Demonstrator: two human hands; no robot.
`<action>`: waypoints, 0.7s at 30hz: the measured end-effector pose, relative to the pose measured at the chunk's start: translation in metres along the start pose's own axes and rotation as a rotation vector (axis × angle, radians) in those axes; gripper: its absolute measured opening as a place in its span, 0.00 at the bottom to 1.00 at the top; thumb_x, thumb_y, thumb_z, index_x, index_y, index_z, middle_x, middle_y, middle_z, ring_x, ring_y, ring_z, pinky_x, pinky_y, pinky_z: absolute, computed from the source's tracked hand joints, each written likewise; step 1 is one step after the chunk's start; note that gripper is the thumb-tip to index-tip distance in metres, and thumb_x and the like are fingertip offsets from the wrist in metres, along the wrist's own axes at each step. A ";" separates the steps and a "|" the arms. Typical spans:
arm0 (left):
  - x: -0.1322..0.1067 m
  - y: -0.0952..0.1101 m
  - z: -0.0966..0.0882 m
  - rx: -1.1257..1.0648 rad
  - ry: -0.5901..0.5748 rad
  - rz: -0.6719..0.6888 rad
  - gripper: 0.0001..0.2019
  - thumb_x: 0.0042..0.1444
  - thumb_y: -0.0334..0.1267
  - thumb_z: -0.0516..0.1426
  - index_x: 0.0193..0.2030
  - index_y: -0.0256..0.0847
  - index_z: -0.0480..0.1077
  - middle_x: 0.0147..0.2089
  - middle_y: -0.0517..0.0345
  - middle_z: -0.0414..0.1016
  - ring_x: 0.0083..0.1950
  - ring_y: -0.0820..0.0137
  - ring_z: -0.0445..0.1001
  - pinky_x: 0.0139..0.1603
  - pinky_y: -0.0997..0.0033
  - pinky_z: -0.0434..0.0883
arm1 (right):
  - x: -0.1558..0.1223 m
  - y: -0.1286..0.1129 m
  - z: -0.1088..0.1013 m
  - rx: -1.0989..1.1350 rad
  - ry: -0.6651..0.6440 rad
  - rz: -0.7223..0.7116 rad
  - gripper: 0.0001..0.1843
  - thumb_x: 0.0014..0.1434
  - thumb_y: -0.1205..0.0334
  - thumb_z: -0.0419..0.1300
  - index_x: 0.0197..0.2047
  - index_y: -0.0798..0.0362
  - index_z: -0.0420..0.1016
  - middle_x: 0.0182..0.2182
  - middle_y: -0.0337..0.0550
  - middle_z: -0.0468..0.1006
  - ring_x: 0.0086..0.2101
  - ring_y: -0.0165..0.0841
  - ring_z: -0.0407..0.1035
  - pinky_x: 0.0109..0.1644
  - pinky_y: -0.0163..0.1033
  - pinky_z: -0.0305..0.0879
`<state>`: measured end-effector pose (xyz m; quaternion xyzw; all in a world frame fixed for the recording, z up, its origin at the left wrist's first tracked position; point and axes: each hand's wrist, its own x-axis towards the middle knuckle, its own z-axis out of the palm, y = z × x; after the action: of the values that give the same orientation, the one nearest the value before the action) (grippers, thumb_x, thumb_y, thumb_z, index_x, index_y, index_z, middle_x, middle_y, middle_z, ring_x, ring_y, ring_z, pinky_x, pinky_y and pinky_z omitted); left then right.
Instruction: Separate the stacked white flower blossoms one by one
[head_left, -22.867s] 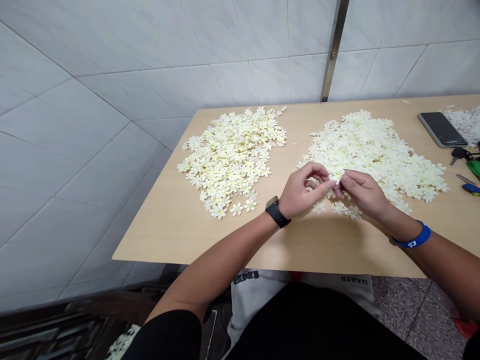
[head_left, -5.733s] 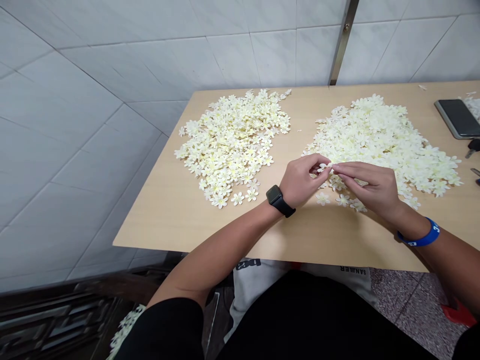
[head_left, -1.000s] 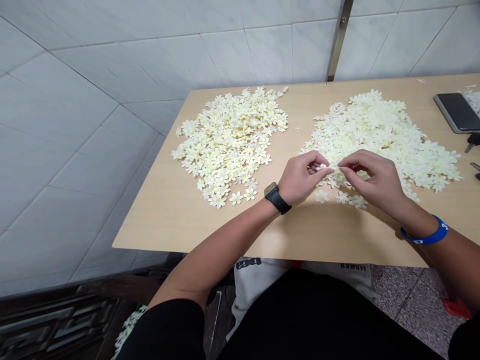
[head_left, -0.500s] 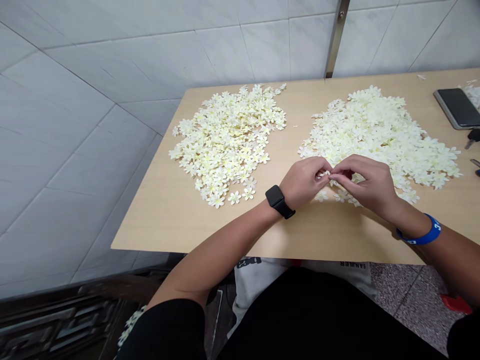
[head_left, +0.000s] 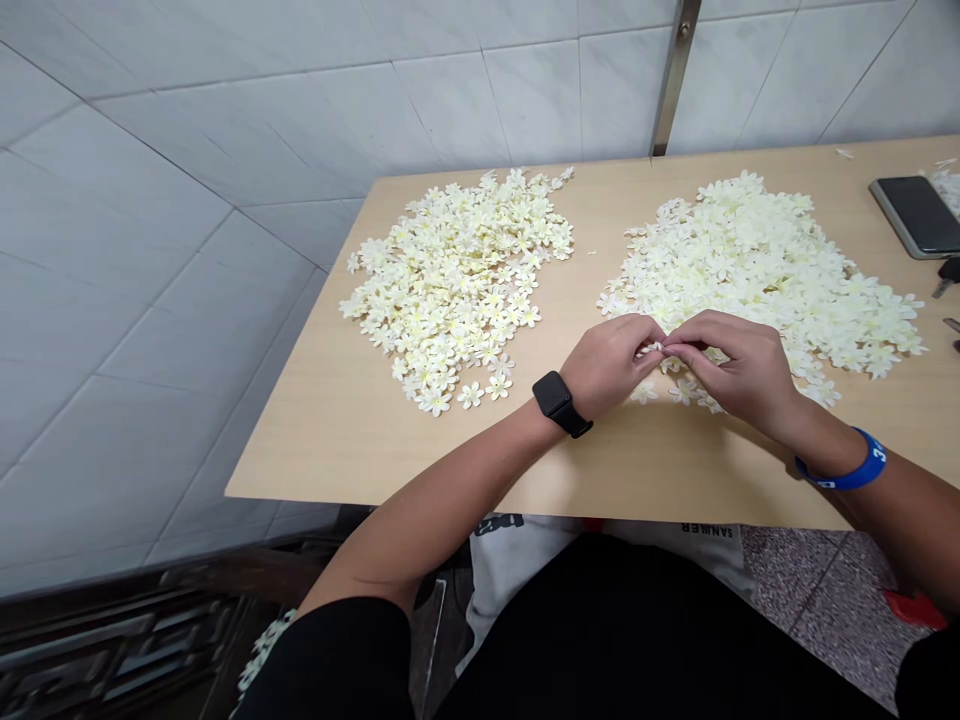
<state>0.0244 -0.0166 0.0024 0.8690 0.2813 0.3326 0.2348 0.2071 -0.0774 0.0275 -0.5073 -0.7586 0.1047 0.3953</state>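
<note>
My left hand point(head_left: 611, 366) and my right hand point(head_left: 739, 368) meet fingertip to fingertip over the front edge of the right-hand pile of pale artificial flowers point(head_left: 750, 250). A small white flower point(head_left: 651, 349) shows in the curl of my left fingers, pinched there and largely hidden. My right thumb and forefinger close on the same spot, touching the flower's edge; how much they grip is covered by the fingers. Several loose flowers point(head_left: 684, 391) lie on the table just beneath both hands.
Another pile of cream flowers with yellow centres point(head_left: 457, 270) spreads over the left part of the wooden table point(head_left: 315, 440). A phone point(head_left: 921, 215) and a key point(head_left: 946, 275) lie at the far right. Tiled wall point(head_left: 525, 100) with a metal strip point(head_left: 673, 80) stands behind.
Both hands hold nearly the same pinch in the same place. The view has shifted very slightly; the piles look unchanged.
</note>
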 end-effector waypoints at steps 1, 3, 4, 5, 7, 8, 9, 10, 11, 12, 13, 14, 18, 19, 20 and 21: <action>0.000 0.000 0.000 0.000 -0.001 0.000 0.04 0.64 0.36 0.59 0.38 0.40 0.72 0.37 0.57 0.78 0.37 0.71 0.73 0.41 0.71 0.68 | 0.000 0.000 0.000 -0.001 -0.003 0.002 0.09 0.64 0.60 0.61 0.32 0.44 0.80 0.32 0.43 0.84 0.33 0.40 0.77 0.37 0.46 0.71; 0.000 0.000 0.000 0.003 -0.006 -0.006 0.04 0.65 0.37 0.59 0.38 0.40 0.72 0.37 0.57 0.78 0.37 0.71 0.73 0.41 0.71 0.68 | 0.000 0.000 0.000 -0.004 -0.008 0.011 0.09 0.64 0.60 0.61 0.33 0.44 0.80 0.32 0.43 0.84 0.33 0.41 0.77 0.38 0.47 0.71; 0.000 0.000 0.000 0.004 -0.007 -0.009 0.05 0.65 0.37 0.59 0.38 0.40 0.72 0.37 0.57 0.78 0.37 0.71 0.73 0.41 0.71 0.68 | 0.000 0.000 0.000 -0.004 -0.009 0.015 0.09 0.64 0.60 0.60 0.33 0.44 0.79 0.32 0.43 0.84 0.33 0.41 0.77 0.38 0.47 0.71; 0.000 -0.001 0.000 0.002 -0.005 -0.007 0.05 0.65 0.38 0.59 0.38 0.40 0.72 0.37 0.57 0.78 0.37 0.71 0.73 0.41 0.71 0.68 | 0.000 0.000 0.000 -0.003 -0.012 0.018 0.09 0.64 0.61 0.60 0.33 0.44 0.79 0.32 0.43 0.83 0.33 0.40 0.76 0.38 0.47 0.71; -0.001 -0.001 0.001 -0.009 0.008 0.004 0.05 0.65 0.38 0.59 0.38 0.40 0.73 0.36 0.57 0.78 0.37 0.71 0.73 0.41 0.71 0.68 | 0.000 -0.001 0.000 0.003 -0.016 0.020 0.09 0.64 0.61 0.59 0.32 0.45 0.78 0.31 0.43 0.82 0.31 0.39 0.75 0.37 0.46 0.70; -0.001 -0.001 0.002 -0.017 0.016 0.010 0.05 0.65 0.38 0.59 0.38 0.40 0.73 0.36 0.57 0.78 0.37 0.72 0.73 0.41 0.71 0.68 | 0.000 -0.002 0.000 0.007 -0.020 0.023 0.09 0.63 0.62 0.59 0.31 0.45 0.77 0.30 0.43 0.81 0.30 0.38 0.73 0.36 0.45 0.69; -0.001 -0.001 0.002 -0.027 0.025 0.013 0.06 0.65 0.38 0.59 0.38 0.40 0.73 0.36 0.57 0.78 0.37 0.72 0.73 0.40 0.72 0.68 | 0.001 -0.003 0.000 0.012 -0.022 0.027 0.09 0.63 0.62 0.59 0.30 0.46 0.75 0.29 0.42 0.79 0.29 0.37 0.72 0.35 0.45 0.68; -0.001 -0.001 0.002 -0.040 0.031 0.012 0.06 0.65 0.38 0.59 0.39 0.39 0.74 0.35 0.57 0.78 0.36 0.72 0.73 0.40 0.72 0.68 | 0.001 -0.003 -0.001 0.017 -0.018 0.034 0.08 0.62 0.63 0.59 0.30 0.46 0.74 0.28 0.42 0.78 0.28 0.37 0.71 0.34 0.44 0.67; -0.001 0.000 0.002 -0.056 0.036 0.004 0.06 0.65 0.39 0.59 0.39 0.39 0.74 0.35 0.57 0.78 0.36 0.72 0.73 0.40 0.72 0.68 | 0.001 -0.003 -0.001 0.024 -0.013 0.046 0.08 0.61 0.64 0.59 0.30 0.46 0.73 0.27 0.42 0.76 0.28 0.36 0.70 0.34 0.44 0.67; -0.001 0.001 0.001 -0.077 0.042 -0.009 0.07 0.65 0.40 0.60 0.39 0.39 0.75 0.35 0.57 0.79 0.35 0.72 0.73 0.40 0.72 0.69 | 0.001 -0.003 -0.002 0.032 -0.007 0.063 0.07 0.60 0.64 0.59 0.30 0.46 0.72 0.27 0.41 0.75 0.28 0.36 0.69 0.33 0.43 0.67; -0.001 0.002 0.001 -0.103 0.045 -0.027 0.08 0.64 0.41 0.60 0.39 0.39 0.75 0.36 0.57 0.79 0.35 0.73 0.73 0.40 0.72 0.69 | 0.001 -0.003 -0.002 0.043 -0.005 0.085 0.07 0.60 0.64 0.59 0.30 0.46 0.72 0.26 0.41 0.75 0.28 0.36 0.69 0.33 0.43 0.67; 0.000 0.003 0.001 -0.134 0.052 -0.047 0.08 0.64 0.42 0.61 0.39 0.39 0.76 0.36 0.56 0.80 0.35 0.73 0.74 0.40 0.72 0.70 | 0.001 -0.002 -0.003 0.055 -0.006 0.107 0.06 0.60 0.64 0.59 0.30 0.46 0.72 0.26 0.41 0.75 0.28 0.35 0.69 0.33 0.42 0.67; 0.001 0.004 0.000 -0.297 0.046 -0.144 0.09 0.62 0.43 0.62 0.40 0.39 0.77 0.39 0.55 0.82 0.37 0.73 0.76 0.41 0.73 0.71 | 0.000 0.003 -0.004 0.110 -0.016 0.174 0.04 0.59 0.63 0.61 0.32 0.47 0.73 0.28 0.40 0.76 0.29 0.35 0.70 0.33 0.41 0.67; 0.001 0.004 0.000 -0.343 0.040 -0.172 0.09 0.62 0.43 0.62 0.40 0.39 0.77 0.39 0.55 0.82 0.36 0.73 0.76 0.40 0.73 0.72 | 0.000 0.004 -0.004 0.126 -0.011 0.185 0.04 0.59 0.63 0.61 0.32 0.47 0.73 0.28 0.40 0.76 0.29 0.35 0.70 0.33 0.41 0.67; 0.001 0.003 0.001 -0.395 0.034 -0.203 0.10 0.61 0.45 0.63 0.40 0.39 0.77 0.38 0.56 0.82 0.35 0.74 0.76 0.38 0.73 0.72 | 0.000 0.005 -0.004 0.143 -0.005 0.197 0.03 0.59 0.63 0.62 0.32 0.47 0.73 0.28 0.40 0.76 0.29 0.35 0.70 0.33 0.41 0.67; 0.001 0.003 0.001 -0.455 0.032 -0.234 0.12 0.60 0.46 0.63 0.40 0.39 0.77 0.38 0.56 0.82 0.34 0.74 0.75 0.37 0.74 0.72 | 0.000 0.006 -0.005 0.160 -0.002 0.210 0.03 0.60 0.62 0.62 0.32 0.47 0.73 0.28 0.40 0.76 0.29 0.35 0.70 0.32 0.41 0.67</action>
<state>0.0269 -0.0181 0.0040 0.7500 0.3016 0.3717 0.4565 0.2144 -0.0755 0.0272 -0.5508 -0.6909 0.2061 0.4204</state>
